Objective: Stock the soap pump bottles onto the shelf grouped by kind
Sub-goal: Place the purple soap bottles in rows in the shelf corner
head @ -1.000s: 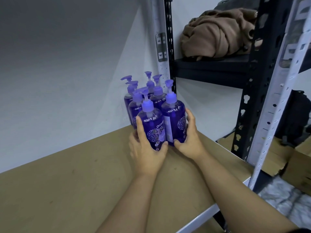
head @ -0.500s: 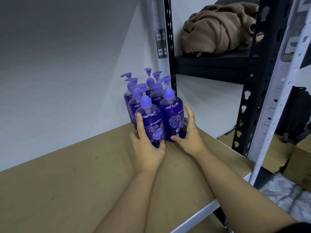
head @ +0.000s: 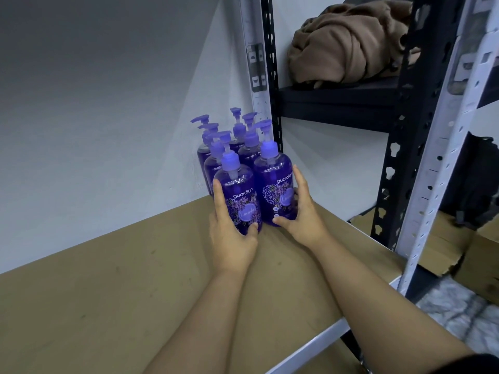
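Left hand (head: 231, 233) wrapped round front-left lavender soap bottle (head: 239, 203), right hand (head: 301, 211) round front-right bottle (head: 276, 190). Best pushed back snug against rear bottles (head: 216, 157), labels forward, bases flat on shelf (head: 135, 292).

six pump bottles (head: 243, 168) stand in two rows of three in the far corner of the shelf board (head: 108, 292), against the wall (head: 94, 117) and just left of the upright post (head: 256, 63). the left hand (head: 232, 233) wraps the near-left bottle (head: 239, 201); the right hand (head: 302, 214) wraps the near-right bottle (head: 275, 187), the two touching. to the right, on a higher shelf (head: 337, 101), lies a bundled cloth (head: 348, 47). cardboard boxes (head: 459, 247) sit low at far right.
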